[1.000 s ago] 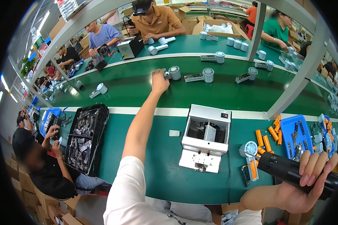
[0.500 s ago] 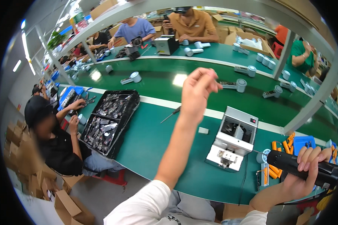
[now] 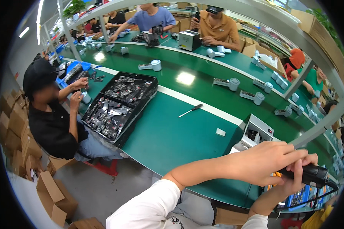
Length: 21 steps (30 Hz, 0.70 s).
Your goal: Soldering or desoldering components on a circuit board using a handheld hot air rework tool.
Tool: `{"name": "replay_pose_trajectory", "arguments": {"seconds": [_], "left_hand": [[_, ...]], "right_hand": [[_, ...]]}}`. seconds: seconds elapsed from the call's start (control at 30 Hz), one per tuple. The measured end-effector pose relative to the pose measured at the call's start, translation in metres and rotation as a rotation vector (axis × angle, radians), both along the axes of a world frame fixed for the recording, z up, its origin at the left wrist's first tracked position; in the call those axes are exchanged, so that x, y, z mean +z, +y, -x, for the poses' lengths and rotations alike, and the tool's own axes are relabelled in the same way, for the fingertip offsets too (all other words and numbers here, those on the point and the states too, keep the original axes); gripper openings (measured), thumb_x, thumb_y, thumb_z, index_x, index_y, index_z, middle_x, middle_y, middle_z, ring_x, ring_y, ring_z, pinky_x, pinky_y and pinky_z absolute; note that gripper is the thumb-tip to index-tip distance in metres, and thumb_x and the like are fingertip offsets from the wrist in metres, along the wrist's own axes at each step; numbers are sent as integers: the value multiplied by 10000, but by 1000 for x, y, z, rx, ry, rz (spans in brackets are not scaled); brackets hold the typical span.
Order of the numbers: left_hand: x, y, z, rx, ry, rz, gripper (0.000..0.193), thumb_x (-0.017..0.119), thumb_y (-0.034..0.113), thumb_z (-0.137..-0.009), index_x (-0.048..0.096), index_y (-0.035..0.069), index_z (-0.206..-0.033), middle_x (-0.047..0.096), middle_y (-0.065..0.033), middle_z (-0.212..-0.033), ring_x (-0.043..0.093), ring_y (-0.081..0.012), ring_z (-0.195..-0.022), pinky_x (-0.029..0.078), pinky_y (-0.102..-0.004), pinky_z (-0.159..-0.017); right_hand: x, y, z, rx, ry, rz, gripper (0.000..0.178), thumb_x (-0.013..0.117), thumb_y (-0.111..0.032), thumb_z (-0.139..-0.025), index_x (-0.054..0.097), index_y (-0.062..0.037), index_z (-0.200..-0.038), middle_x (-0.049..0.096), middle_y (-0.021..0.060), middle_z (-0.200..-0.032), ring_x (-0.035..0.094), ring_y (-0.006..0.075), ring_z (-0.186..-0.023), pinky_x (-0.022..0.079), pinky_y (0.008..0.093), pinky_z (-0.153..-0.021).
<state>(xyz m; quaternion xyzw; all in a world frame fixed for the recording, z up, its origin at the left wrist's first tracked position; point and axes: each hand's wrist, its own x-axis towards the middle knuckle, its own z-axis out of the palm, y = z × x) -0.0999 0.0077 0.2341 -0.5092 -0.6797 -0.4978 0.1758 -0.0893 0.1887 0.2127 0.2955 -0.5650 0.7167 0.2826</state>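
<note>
My right hand (image 3: pixel 294 177) is wrapped round a black electric screwdriver (image 3: pixel 314 174), held at the right over the bench, its cord trailing down. My left hand (image 3: pixel 269 161) reaches across and lies against the front of this tool, fingers curled. What the left fingers grip, if anything, is hidden, and so is the tool's tip. Just beyond the left hand stands a silver box-shaped machine (image 3: pixel 258 129) with an open top, its near part covered by my hand and forearm. Orange and blue parts show partly below my hands.
A hand screwdriver (image 3: pixel 191 110) and a small white block (image 3: pixel 220 132) lie on the green bench (image 3: pixel 160 141). To the left is a black tray (image 3: pixel 120 107) of metal parts, beside a seated co-worker (image 3: pixel 51 114). Light-blue parts (image 3: pixel 233 84) sit along the green conveyor (image 3: pixel 172 74).
My left hand has come down and right, from raised above the bench to the electric screwdriver. My view has swung, so the bench appears shifted. The right hand still holds the tool.
</note>
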Motion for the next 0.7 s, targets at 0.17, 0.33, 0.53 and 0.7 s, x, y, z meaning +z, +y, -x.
{"name": "replay_pose_trajectory", "arguments": {"seconds": [0.17,0.33,0.53,0.7], "left_hand": [[-11,3,5,-15,83,-75,897,735,126,-832,238,-1,-1569,501,-188,-1177,583,-396,-1041,512,-446,-838],[-1,-4,0,-186,-73,55,829,606,62,-871,215,56,-1602,491,-192,-1188,619,-416,-890,530,-454,-721],[-5,5,2,-116,-69,-55,969,629,12,-771,194,105,-1632,487,-187,-1157,578,-416,-928,532,-444,-750],[-11,17,0,-59,-64,-103,952,644,-3,-739,250,59,-1604,522,-199,-1178,573,-415,-1024,540,-442,-799]], "right_hand": [[14,-36,-7,-219,94,-4,280,734,-102,-820,460,-70,-866,510,41,-736,485,138,-690,405,300,-684],[17,-67,-25,-252,28,224,324,752,-144,-793,440,-97,-867,549,66,-821,536,176,-773,435,313,-731],[6,-52,-18,-316,130,-75,271,697,-150,-833,449,-83,-921,592,124,-867,584,232,-844,467,380,-832],[10,-45,-20,-318,8,-39,396,877,-246,-730,537,-108,-879,629,54,-822,623,197,-813,498,376,-879]]}}
